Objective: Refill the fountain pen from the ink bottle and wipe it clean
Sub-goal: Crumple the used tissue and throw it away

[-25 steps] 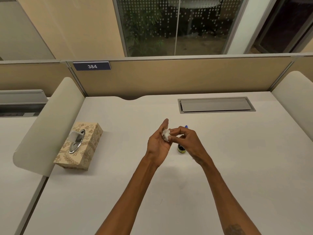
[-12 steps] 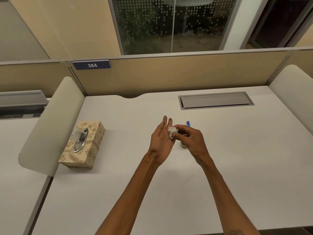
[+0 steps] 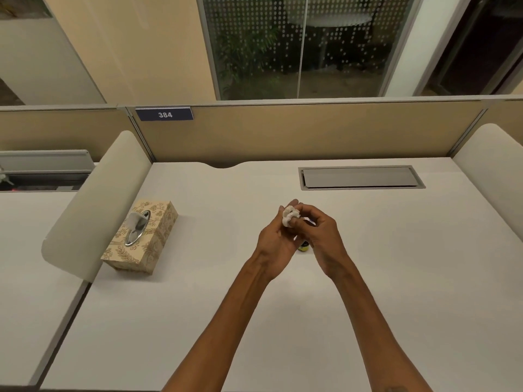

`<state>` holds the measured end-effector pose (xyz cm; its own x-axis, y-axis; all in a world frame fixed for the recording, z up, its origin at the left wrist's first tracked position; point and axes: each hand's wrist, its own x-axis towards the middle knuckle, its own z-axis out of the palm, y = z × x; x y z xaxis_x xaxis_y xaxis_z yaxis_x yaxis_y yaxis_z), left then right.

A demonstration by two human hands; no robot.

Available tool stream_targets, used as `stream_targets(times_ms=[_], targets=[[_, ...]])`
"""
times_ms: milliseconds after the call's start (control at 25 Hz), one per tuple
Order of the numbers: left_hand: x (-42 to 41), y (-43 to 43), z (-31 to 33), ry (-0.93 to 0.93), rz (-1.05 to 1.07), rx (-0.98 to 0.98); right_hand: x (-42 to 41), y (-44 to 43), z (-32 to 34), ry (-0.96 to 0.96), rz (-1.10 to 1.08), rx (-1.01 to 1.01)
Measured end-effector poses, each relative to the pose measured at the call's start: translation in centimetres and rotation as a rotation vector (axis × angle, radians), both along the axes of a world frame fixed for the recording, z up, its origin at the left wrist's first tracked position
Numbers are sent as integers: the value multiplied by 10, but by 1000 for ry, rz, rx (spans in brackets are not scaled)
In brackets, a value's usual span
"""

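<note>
My hands meet above the middle of the white desk [image 3: 396, 278]. My right hand [image 3: 322, 239] pinches a crumpled white tissue [image 3: 289, 217] and presses it against the outstretched fingers of my left hand [image 3: 276, 241]. Between and just below the hands, a small dark ink bottle with a yellow label [image 3: 304, 246] stands on the desk, mostly hidden. A sliver of the blue pen [image 3: 311, 221] shows past my right fingers; the rest is hidden.
A patterned tissue box [image 3: 147, 244] with a tissue poking from its oval slot sits at the left. A grey cable hatch [image 3: 359, 178] is set into the desk at the back right. Curved white dividers [image 3: 93, 210] flank both sides; a partition runs along the back.
The tissue has shifted from my left palm up to the fingertips, with my right fingers following it. The hands now cover more of the bottle and the pen.
</note>
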<state>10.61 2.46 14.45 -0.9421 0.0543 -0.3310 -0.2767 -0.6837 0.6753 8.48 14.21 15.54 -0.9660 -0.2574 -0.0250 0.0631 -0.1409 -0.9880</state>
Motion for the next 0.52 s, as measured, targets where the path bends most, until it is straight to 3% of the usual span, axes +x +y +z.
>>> stream_targets(times_ms=[520], targets=[[50,52,-2,90,42,-38,38,33,-3,-112,6,-74]])
